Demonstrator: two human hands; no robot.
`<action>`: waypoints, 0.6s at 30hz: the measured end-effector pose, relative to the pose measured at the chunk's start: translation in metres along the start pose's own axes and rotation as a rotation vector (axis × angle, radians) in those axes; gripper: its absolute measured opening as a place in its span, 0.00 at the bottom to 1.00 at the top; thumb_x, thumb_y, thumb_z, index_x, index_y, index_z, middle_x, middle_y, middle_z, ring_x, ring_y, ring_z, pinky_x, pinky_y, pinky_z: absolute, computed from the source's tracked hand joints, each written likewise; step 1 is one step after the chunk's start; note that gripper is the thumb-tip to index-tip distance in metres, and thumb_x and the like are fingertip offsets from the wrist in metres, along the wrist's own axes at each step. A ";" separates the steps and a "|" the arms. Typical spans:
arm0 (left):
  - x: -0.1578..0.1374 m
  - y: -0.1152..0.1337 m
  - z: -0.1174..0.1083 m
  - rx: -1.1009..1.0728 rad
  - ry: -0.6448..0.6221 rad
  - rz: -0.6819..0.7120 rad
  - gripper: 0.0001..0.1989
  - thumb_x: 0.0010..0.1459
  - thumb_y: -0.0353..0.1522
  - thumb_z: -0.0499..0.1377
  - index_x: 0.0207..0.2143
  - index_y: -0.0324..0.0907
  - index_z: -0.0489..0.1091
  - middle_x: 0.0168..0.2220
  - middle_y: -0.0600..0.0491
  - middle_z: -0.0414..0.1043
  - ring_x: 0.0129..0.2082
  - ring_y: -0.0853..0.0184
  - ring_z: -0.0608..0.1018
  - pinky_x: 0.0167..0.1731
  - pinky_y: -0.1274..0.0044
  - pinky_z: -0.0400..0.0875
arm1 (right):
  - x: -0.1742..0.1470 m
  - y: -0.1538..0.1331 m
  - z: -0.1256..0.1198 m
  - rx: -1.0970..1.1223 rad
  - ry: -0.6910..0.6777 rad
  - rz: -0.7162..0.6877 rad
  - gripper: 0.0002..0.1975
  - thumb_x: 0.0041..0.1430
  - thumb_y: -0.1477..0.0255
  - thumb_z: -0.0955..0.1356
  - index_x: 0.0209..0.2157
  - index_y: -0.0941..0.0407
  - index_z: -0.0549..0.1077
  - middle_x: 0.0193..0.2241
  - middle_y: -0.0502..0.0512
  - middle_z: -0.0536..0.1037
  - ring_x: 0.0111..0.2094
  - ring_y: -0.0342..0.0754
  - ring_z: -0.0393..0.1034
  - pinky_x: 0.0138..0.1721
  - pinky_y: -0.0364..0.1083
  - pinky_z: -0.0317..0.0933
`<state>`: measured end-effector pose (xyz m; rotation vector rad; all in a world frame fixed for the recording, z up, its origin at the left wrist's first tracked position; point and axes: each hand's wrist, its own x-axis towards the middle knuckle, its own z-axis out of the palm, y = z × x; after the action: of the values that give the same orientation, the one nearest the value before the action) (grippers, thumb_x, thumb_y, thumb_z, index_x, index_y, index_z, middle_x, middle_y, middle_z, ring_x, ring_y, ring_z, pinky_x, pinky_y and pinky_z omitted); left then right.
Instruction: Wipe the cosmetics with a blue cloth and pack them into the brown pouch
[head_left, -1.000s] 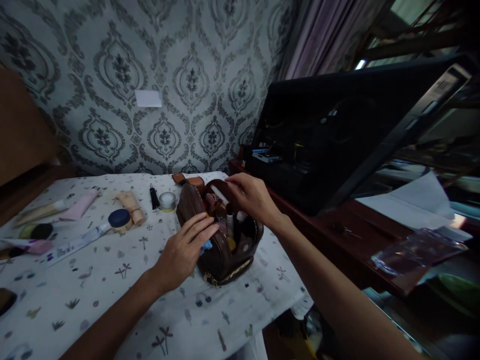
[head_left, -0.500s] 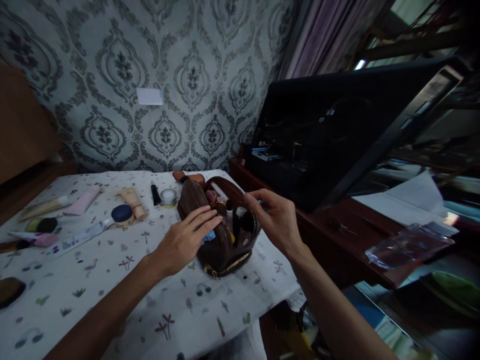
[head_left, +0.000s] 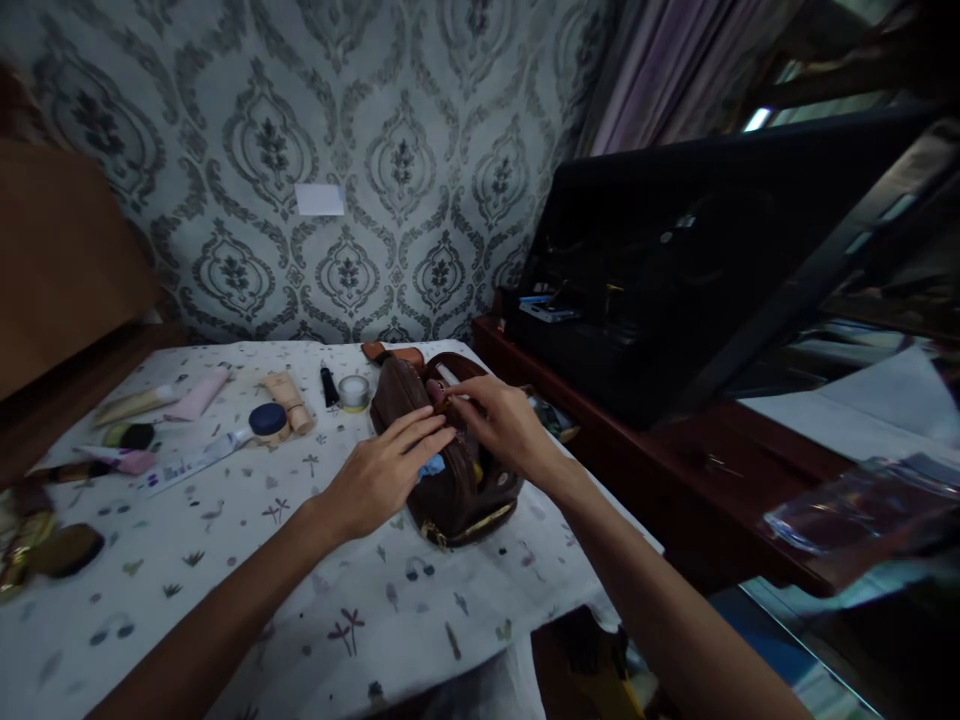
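Note:
A dark brown makeup bag point(head_left: 457, 515) stands unzipped on the table, cosmetics showing inside. My left hand point(head_left: 386, 470) lies over its near left rim, fingers bent round the edge. A small light-blue crumpled piece point(head_left: 431, 467) shows under those fingers; I cannot tell whether it is held. Over the opening, my right hand point(head_left: 504, 420) reaches in with thumb and fingers pinched together. What they pinch, if anything, is hidden. A white tube-like item point(head_left: 448, 374) pokes up beyond the right fingers.
Left of the bag lie a clear jar point(head_left: 354, 392), a black tube point(head_left: 328, 384), a blue-lidded jar point(head_left: 268, 421), a beige tube point(head_left: 289, 400), a pink tube point(head_left: 198, 394) and a white tube point(head_left: 196, 460). A large black screen-like panel point(head_left: 675, 270) stands right, beside a clear plastic case point(head_left: 855, 510).
My right hand has left the bag's right rim and moved left into the opening, fingers closing inside. My left hand stays on the bag. The view has shifted slightly left.

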<state>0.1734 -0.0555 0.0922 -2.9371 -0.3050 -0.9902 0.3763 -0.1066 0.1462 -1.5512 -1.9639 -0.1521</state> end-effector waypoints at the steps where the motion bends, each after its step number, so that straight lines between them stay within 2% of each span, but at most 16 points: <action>1: 0.001 0.000 0.000 0.000 0.007 0.006 0.26 0.62 0.19 0.47 0.62 0.40 0.59 0.62 0.45 0.66 0.67 0.59 0.62 0.57 0.64 0.73 | -0.002 -0.004 0.001 0.025 0.020 0.011 0.13 0.66 0.72 0.63 0.41 0.56 0.79 0.40 0.60 0.82 0.43 0.52 0.76 0.47 0.51 0.68; 4: 0.002 0.000 -0.001 0.001 0.040 0.013 0.21 0.64 0.22 0.47 0.58 0.38 0.63 0.59 0.43 0.68 0.66 0.58 0.63 0.58 0.63 0.72 | -0.010 -0.018 0.006 0.121 0.006 0.023 0.14 0.67 0.67 0.62 0.43 0.57 0.78 0.40 0.60 0.83 0.41 0.52 0.78 0.42 0.49 0.70; 6: 0.001 0.000 -0.001 -0.007 0.054 0.009 0.18 0.65 0.22 0.47 0.55 0.37 0.65 0.58 0.43 0.69 0.66 0.58 0.63 0.59 0.63 0.71 | -0.017 -0.026 0.010 0.207 0.010 0.056 0.15 0.68 0.66 0.62 0.48 0.57 0.75 0.44 0.61 0.82 0.42 0.52 0.78 0.41 0.48 0.71; 8: 0.001 0.000 0.000 -0.020 0.057 0.007 0.18 0.64 0.21 0.48 0.54 0.36 0.65 0.58 0.43 0.69 0.67 0.58 0.62 0.60 0.64 0.70 | -0.026 -0.032 0.012 0.280 0.030 0.114 0.18 0.68 0.65 0.62 0.55 0.57 0.70 0.46 0.62 0.82 0.45 0.52 0.78 0.41 0.48 0.72; 10: 0.000 0.000 0.000 -0.031 0.052 0.002 0.20 0.63 0.20 0.48 0.56 0.36 0.64 0.60 0.43 0.67 0.67 0.58 0.61 0.61 0.64 0.69 | -0.036 -0.035 0.013 0.314 0.024 0.173 0.21 0.68 0.63 0.61 0.59 0.57 0.66 0.44 0.62 0.82 0.44 0.53 0.79 0.41 0.49 0.72; 14: -0.004 0.002 0.001 -0.036 0.055 -0.034 0.23 0.65 0.21 0.47 0.61 0.40 0.58 0.63 0.45 0.63 0.68 0.61 0.59 0.60 0.67 0.70 | -0.057 -0.038 0.011 0.240 -0.006 0.222 0.23 0.69 0.61 0.60 0.59 0.59 0.65 0.40 0.63 0.83 0.38 0.55 0.80 0.34 0.50 0.73; 18: -0.025 -0.002 0.004 0.007 0.059 -0.127 0.28 0.64 0.20 0.46 0.65 0.41 0.52 0.65 0.42 0.60 0.67 0.59 0.62 0.57 0.65 0.73 | -0.071 -0.039 0.011 0.111 0.027 0.180 0.22 0.68 0.62 0.61 0.59 0.57 0.65 0.41 0.63 0.83 0.37 0.56 0.81 0.31 0.49 0.73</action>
<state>0.1565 -0.0574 0.0739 -2.9067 -0.4979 -1.0857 0.3443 -0.1735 0.1105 -1.6339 -1.7711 0.0101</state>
